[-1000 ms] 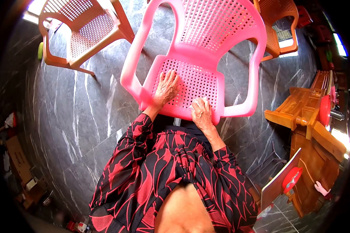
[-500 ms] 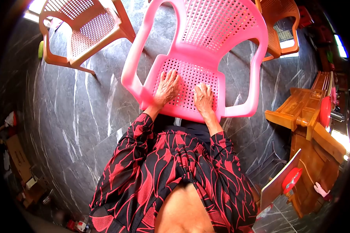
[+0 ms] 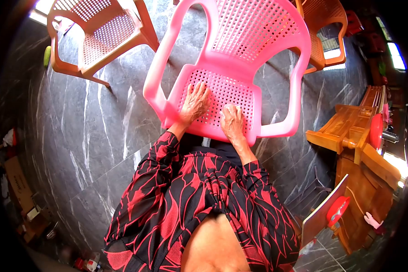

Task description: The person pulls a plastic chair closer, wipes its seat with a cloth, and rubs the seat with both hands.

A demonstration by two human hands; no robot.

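A pink plastic armchair (image 3: 247, 84) with a perforated seat and back stands in front of me, its seat towards me. My left hand (image 3: 195, 102) lies on the left part of the seat, palm down, its fingers stretched out and open. On the right part of the seat, near the front edge, rests my right hand (image 3: 232, 122). Its fingers are bent and closed downward, and their tips are hidden beneath the hand. Whether anything is under them I cannot make out.
A brown plastic chair (image 3: 106, 43) stands at the upper left, and another brown chair (image 3: 324, 31) behind the pink one. On the right are wooden furniture (image 3: 344, 127) and a tilted board (image 3: 322, 211). Cardboard boxes (image 3: 19, 181) lie at the far left on the dark marbled floor (image 3: 95, 136).
My right hand has slid slightly left and towards me over the seat. The left hand and the pink armchair have stayed almost in place.
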